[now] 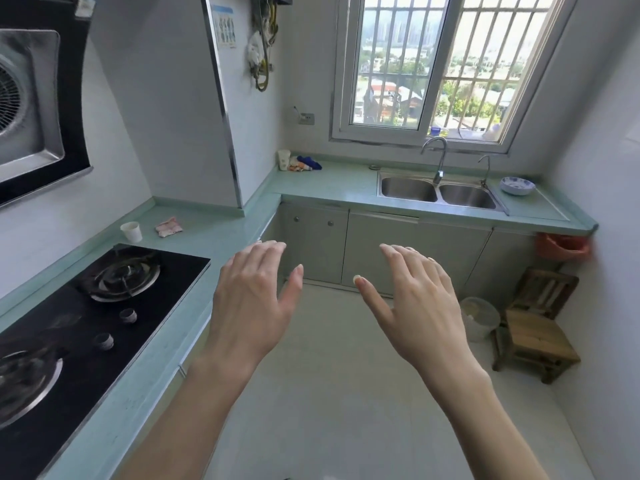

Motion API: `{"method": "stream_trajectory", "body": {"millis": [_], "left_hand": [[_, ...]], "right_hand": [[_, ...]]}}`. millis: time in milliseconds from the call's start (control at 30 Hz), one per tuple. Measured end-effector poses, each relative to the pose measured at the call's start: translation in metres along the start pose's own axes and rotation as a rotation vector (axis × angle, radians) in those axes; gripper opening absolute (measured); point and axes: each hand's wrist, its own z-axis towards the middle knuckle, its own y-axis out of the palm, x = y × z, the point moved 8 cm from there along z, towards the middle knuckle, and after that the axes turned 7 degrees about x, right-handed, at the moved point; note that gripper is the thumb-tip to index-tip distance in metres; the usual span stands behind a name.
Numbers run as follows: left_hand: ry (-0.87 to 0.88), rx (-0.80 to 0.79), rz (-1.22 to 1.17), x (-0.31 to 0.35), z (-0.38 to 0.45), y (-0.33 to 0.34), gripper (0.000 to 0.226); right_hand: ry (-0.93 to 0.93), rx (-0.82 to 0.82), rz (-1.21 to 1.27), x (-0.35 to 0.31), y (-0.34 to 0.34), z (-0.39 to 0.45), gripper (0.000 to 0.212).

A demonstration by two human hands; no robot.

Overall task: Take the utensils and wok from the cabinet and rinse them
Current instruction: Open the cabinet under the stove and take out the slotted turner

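My left hand (252,299) and my right hand (415,303) are held out in front of me over the floor, palms down, fingers spread, both holding nothing. Beyond them stand the grey base cabinets (381,247), their doors closed, under a pale green counter (325,185). A steel double sink (437,194) with a curved tap (437,157) sits in that counter below the window. No wok or utensils are in sight.
A black gas hob (90,313) fills the left counter, with a paper cup (132,232) and a pink cloth (169,226) behind it. A patterned bowl (517,185) rests right of the sink. A wooden stool (536,323), a plastic container (479,318) and a red basin (562,245) occupy the right floor corner.
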Motion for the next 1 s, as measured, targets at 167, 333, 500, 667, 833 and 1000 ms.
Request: {"method": "stream_trajectory", "body": {"millis": [167, 333, 500, 667, 833, 1000], "left_hand": [[-0.062, 0.032, -0.008, -0.047, 0.039, 0.038, 0.054], [-0.109, 0.041, 0.008, -0.093, 0.089, 0.068, 0.054], [-0.103, 0.045, 0.045, -0.136, 0.136, 0.100, 0.050], [-0.154, 0.013, 0.068, -0.176, 0.162, 0.138, 0.054], [-0.197, 0.008, 0.097, -0.202, 0.193, 0.167, 0.055], [-0.255, 0.035, 0.135, -0.226, 0.223, 0.193, 0.055]], "right_hand": [[-0.050, 0.001, 0.031, -0.017, 0.055, 0.056, 0.067], [-0.081, 0.001, 0.081, -0.045, 0.116, 0.115, 0.067], [-0.102, 0.001, 0.124, -0.071, 0.172, 0.170, 0.066], [-0.143, -0.006, 0.151, -0.084, 0.217, 0.209, 0.064], [-0.198, -0.038, 0.194, -0.096, 0.261, 0.246, 0.065], [-0.270, -0.050, 0.297, -0.109, 0.318, 0.286, 0.064]]}}
